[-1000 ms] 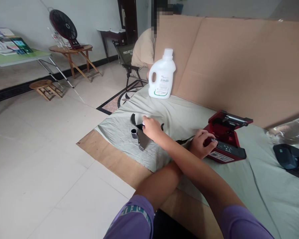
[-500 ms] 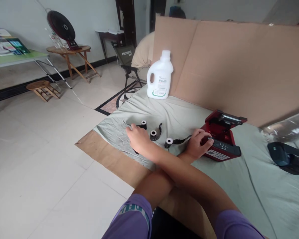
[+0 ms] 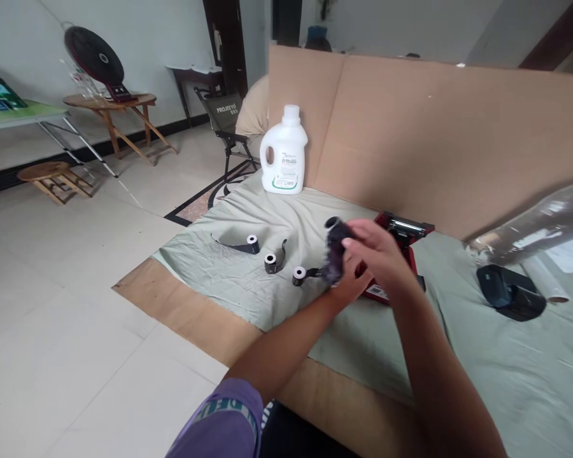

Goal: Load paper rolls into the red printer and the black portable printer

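Observation:
My right hand is closed round a dark, hollow-cored roll, held tilted above the cloth and blurred by motion. Just below and overlapping it is my left hand, in front of a red label printer with its lid raised. The left fingers are mostly covered by the right hand, so their grip does not show. To the left on the cloth stand small white-cored rolls with loose black tails: one at the back, a middle one and a near one.
A white detergent bottle stands at the back of the green cloth, against an upright cardboard sheet. To the right lie a black device and clear plastic wrap. Brown board edges the front.
My right hand has moved from the small rolls to the right and now holds the dark roll. My arms have uncrossed. My left hand remains by the printer, and the view has shifted right.

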The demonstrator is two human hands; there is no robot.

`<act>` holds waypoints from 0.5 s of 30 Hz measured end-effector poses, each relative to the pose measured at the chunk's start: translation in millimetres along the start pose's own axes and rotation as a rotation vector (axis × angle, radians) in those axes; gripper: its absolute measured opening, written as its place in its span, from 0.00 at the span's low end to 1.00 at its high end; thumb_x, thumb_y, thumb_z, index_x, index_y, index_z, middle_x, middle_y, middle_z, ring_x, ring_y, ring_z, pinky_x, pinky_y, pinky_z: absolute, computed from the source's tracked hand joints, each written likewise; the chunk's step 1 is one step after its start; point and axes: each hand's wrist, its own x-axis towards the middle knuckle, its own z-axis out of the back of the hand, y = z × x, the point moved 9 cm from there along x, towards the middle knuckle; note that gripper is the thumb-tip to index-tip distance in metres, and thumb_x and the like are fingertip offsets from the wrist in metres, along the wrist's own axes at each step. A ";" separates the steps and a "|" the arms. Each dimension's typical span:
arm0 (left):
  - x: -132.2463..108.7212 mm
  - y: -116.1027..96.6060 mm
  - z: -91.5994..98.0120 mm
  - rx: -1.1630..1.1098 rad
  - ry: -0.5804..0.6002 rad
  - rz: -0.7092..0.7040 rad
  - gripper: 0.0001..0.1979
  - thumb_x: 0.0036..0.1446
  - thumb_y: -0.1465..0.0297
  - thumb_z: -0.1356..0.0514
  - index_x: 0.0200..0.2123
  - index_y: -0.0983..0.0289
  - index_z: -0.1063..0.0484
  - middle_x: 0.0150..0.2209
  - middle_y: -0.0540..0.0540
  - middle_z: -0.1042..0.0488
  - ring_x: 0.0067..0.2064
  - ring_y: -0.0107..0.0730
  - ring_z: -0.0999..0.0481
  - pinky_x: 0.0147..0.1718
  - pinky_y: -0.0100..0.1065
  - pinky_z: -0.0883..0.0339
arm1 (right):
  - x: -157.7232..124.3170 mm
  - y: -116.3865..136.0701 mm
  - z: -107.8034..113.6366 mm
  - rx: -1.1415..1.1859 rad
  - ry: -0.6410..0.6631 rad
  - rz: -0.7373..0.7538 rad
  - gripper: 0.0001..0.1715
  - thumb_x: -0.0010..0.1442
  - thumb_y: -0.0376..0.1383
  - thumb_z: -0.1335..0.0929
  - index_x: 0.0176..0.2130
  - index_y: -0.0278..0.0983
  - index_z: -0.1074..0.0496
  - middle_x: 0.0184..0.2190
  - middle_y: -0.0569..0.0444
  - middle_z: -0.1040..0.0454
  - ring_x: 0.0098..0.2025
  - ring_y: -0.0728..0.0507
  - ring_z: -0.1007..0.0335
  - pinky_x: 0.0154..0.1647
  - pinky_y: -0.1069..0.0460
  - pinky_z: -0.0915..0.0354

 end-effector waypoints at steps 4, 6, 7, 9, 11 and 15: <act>-3.9 -12.1 5.2 -0.067 0.016 -0.075 0.05 0.64 0.69 0.40 0.42 0.63 0.28 0.46 0.56 0.31 0.41 0.32 0.28 0.44 0.36 0.29 | -12.0 -12.5 104.1 -0.179 -0.089 -0.078 0.21 0.55 0.43 0.25 0.49 0.44 0.25 0.43 0.52 0.20 0.42 0.40 0.24 0.43 0.44 0.27; -4.9 -16.1 8.7 -0.046 0.013 -0.085 0.06 0.63 0.68 0.40 0.41 0.63 0.27 0.46 0.56 0.32 0.36 0.28 0.31 0.40 0.33 0.31 | -13.4 -32.0 135.5 -0.420 -0.073 -0.147 0.16 0.55 0.39 0.27 0.45 0.42 0.22 0.39 0.51 0.19 0.40 0.39 0.23 0.43 0.43 0.27; -5.1 -17.1 9.9 -0.027 0.011 -0.085 0.07 0.64 0.67 0.41 0.41 0.63 0.27 0.46 0.56 0.32 0.34 0.27 0.32 0.38 0.32 0.32 | -13.2 -43.0 144.4 -0.541 -0.052 -0.181 0.15 0.55 0.36 0.28 0.44 0.41 0.22 0.38 0.51 0.19 0.40 0.38 0.23 0.44 0.42 0.27; -5.3 -17.6 10.5 0.011 0.009 -0.085 0.08 0.64 0.65 0.42 0.42 0.63 0.27 0.46 0.56 0.32 0.34 0.27 0.33 0.38 0.32 0.32 | -11.3 -63.3 148.7 -0.741 0.009 -0.226 0.16 0.55 0.32 0.31 0.45 0.39 0.22 0.41 0.49 0.18 0.42 0.37 0.23 0.47 0.41 0.28; -5.7 -17.2 9.9 0.047 0.010 -0.089 0.10 0.65 0.63 0.43 0.43 0.62 0.27 0.47 0.57 0.32 0.36 0.28 0.32 0.39 0.33 0.32 | -8.5 -79.1 141.0 -0.875 0.088 -0.256 0.19 0.56 0.29 0.33 0.47 0.38 0.22 0.47 0.47 0.19 0.48 0.36 0.24 0.52 0.42 0.30; -7.0 -17.2 9.9 0.107 0.002 -0.110 0.11 0.67 0.62 0.44 0.43 0.62 0.28 0.47 0.57 0.31 0.39 0.31 0.30 0.41 0.34 0.32 | -7.0 -91.7 131.1 -1.030 0.161 -0.360 0.24 0.57 0.27 0.34 0.52 0.35 0.24 0.51 0.43 0.21 0.53 0.34 0.26 0.53 0.45 0.33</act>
